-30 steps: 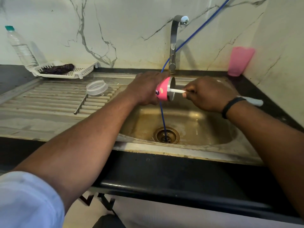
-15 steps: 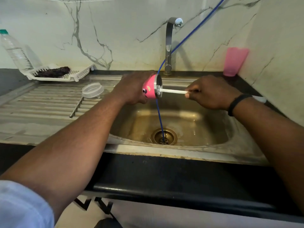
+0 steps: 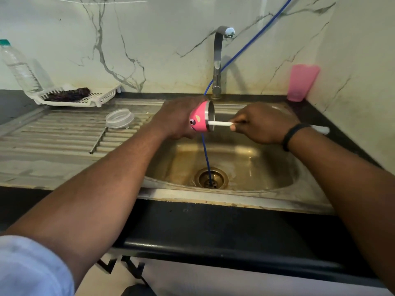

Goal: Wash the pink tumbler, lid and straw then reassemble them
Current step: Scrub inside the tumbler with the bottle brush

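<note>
I count one pink tumbler [image 3: 199, 119], one clear lid [image 3: 119, 118] and one metal straw [image 3: 98, 142], both lying on the sink's [image 3: 213, 197] drainboard. There is one white brush handle [image 3: 220, 124], one tap [image 3: 218, 60], one blue hose [image 3: 206, 152] and one drain [image 3: 211, 178]. At the back edge I count one plastic bottle [image 3: 19, 67], one white tray [image 3: 85, 99] and one pink cup [image 3: 302, 82]; two hands show, left hand [image 3: 175, 118] and right hand [image 3: 263, 124].

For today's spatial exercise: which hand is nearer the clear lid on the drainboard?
Left. The left hand holds the tumbler just right of the lid; the right hand is farther right, over the sink.
</note>
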